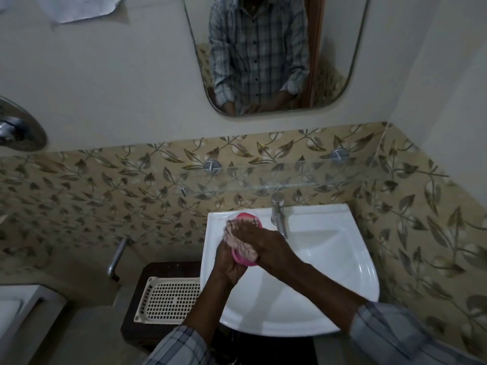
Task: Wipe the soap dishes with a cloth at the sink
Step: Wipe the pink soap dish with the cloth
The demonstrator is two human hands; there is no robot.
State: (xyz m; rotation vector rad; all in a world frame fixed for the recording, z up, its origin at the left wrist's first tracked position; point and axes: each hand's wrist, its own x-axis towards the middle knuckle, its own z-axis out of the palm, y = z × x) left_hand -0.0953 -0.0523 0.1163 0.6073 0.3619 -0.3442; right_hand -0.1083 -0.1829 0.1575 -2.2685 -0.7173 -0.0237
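Note:
My left hand (228,262) grips a pink soap dish (243,261) from below, over the left side of the white sink (329,272). A pale pink cloth (241,245) lies bunched in that dish, and my right hand (259,239) holds it and presses it down from above. A second pink soap dish (247,217) sits on the sink's back left ledge, partly hidden behind the cloth and my right fingers.
A chrome tap (278,214) stands at the back of the sink, right of my hands. Above it a glass shelf (276,177) juts from the leaf-patterned tiles. A cream perforated tray (168,300) lies on a dark stand left of the sink. A mirror (274,54) hangs above.

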